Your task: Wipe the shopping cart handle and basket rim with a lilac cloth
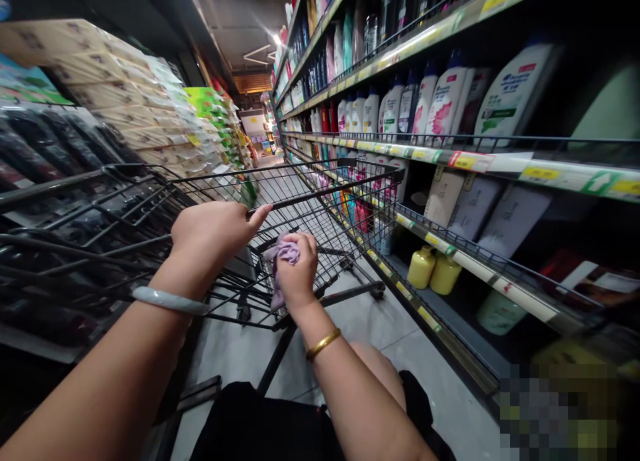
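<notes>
A black wire shopping cart [320, 211] stands in front of me at an angle. My left hand [214, 229], with a pale bangle on its wrist, is closed around the cart's upper bar, its thumb stretched along it. Bunched in my right hand [300, 266] is a light purple cloth [287, 253], part of which hangs down against the cart's wire side. That hand's fingers are curled round the cloth, and a gold bracelet circles the wrist. Through the cart's mesh I see floor and shelf edges.
Shelves [440, 155] along the right hold shampoo bottles [447, 101] and yellow bottles [421, 266] lower down. Stacked packages [107, 91] and wrapped dark goods [60, 144] line the left. A tiled floor [400, 354] runs along the aisle. The lower right corner is pixelated.
</notes>
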Motion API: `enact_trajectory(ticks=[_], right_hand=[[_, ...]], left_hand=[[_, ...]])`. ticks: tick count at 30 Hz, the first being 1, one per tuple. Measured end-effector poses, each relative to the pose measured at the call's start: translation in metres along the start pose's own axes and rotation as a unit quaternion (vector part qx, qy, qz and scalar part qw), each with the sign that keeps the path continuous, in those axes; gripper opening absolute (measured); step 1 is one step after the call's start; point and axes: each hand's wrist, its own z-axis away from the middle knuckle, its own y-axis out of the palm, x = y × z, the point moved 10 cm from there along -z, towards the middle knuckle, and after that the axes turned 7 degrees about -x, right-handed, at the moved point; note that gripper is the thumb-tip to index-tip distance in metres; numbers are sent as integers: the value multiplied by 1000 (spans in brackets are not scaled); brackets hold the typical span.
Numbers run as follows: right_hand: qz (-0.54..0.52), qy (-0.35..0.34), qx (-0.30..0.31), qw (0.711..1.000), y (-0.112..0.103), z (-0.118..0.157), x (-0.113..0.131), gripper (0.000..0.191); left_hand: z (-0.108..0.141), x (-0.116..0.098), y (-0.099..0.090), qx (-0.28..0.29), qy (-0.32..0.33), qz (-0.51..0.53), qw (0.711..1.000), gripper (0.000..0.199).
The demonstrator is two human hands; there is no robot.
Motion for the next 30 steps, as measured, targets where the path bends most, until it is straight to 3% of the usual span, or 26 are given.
enact_trajectory(ticks=[2, 4, 7, 10, 12, 16, 18, 20, 24, 26, 30], right_hand=[[9, -46, 33, 998, 7, 4, 12, 23], [29, -49, 30, 998, 2, -1, 1, 21], [42, 64, -45, 996, -26, -19, -49, 19], [36, 208, -126, 969, -48, -18, -91, 23], [33, 204, -126, 970, -44, -15, -83, 25], [14, 53, -32, 998, -15, -13, -32, 23], [22, 36, -14, 999, -15, -16, -31, 23], [39, 87, -34, 995, -28, -24, -56, 25], [59, 233, -133, 962, -64, -32, -112, 27], [59, 223, -129, 964, -62, -34, -106, 28], [18, 75, -16, 997, -23, -35, -46, 30]], left_hand=[[0, 0, 0, -1, 3, -2, 1000, 95], [0, 0, 0, 1, 5, -4, 1000, 96], [1, -1, 0, 7, 6, -7, 1000, 99], [1, -1, 0, 10, 10, -5, 1000, 98], [0, -2, -1, 3, 19, -6, 1000, 97], [-2, -1, -1, -7, 32, -15, 999, 96], [-3, 1, 0, -3, 29, -18, 999, 96], [-4, 2, 2, 4, 27, -18, 999, 95], [-6, 3, 3, 4, 24, -15, 1000, 93], [-7, 4, 4, -3, 25, -17, 1000, 93], [-10, 7, 6, -12, 25, -22, 999, 93]])
